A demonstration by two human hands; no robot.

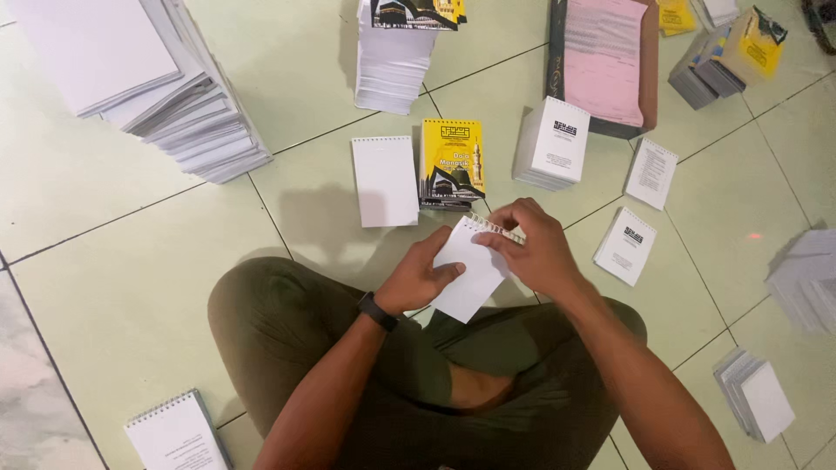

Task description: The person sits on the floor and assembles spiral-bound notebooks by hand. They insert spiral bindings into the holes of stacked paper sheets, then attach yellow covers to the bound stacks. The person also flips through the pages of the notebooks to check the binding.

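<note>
I sit cross-legged on a pale green tiled floor. My left hand (420, 277) grips the left edge of a small white punched booklet (470, 271), held tilted above my lap. My right hand (533, 248) pinches its top edge, where a white spiral coil sits. A black watch is on my left wrist. Just beyond the booklet lie a small stack with a yellow and black cover (452, 162) and a white spiral-punched pad (385, 180) side by side on the floor.
A tall stack of white sheets (165, 87) stands far left; another pile (394, 61) at top centre. A box with pink paper (603, 61), small white booklet stacks (554, 144), (626, 245), (651, 173), grey piles at right (756, 396) and a bound pad (177, 433) near my left knee.
</note>
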